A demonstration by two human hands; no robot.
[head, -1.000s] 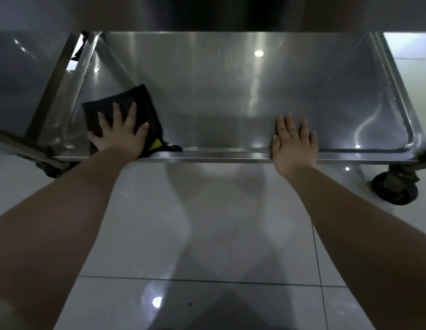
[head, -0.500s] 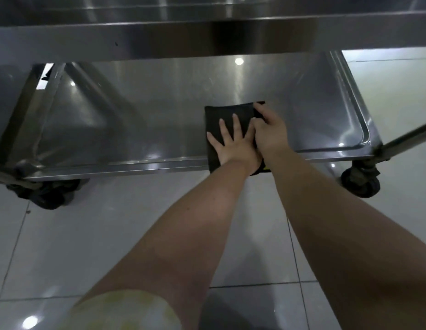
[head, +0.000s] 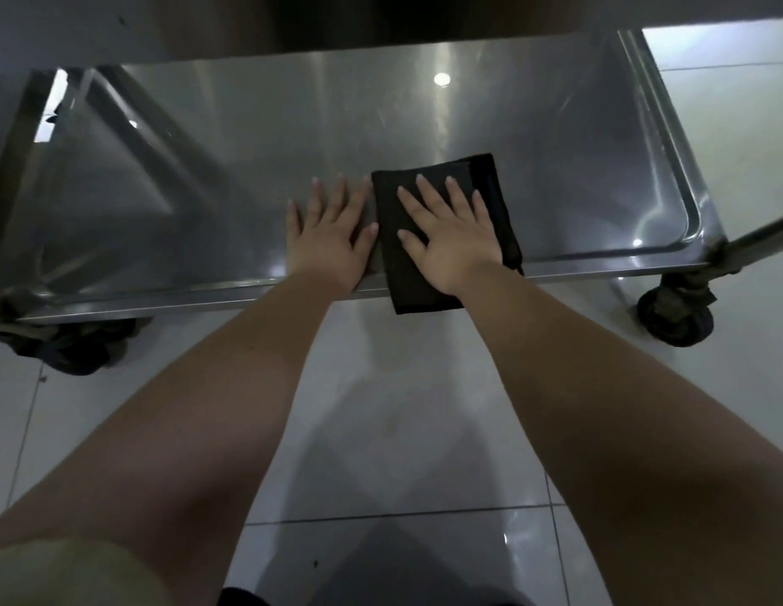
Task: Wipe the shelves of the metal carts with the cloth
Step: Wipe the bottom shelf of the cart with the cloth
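Changeover on the lower shelf (head: pixel 232 168) of a metal cart: the black cloth (head: pixel 394 260), pressed a second ago under the left hand (head: pixel 332 238) at the shelf's far left end, now lies right of centre under the right hand (head: pixel 455 238). Its near end overhangs the front rim. The right hand's grip is wide, with fingers spread flat on the fabric and nothing curled round it. The left hand, also wide and flat, rests on bare steel just beside the cloth, its thumb at the cloth's edge. With the left stretch apparently covered, the handover suggests the right hand will take the wipe toward the right end, above the wheel (head: pixel 676 319).
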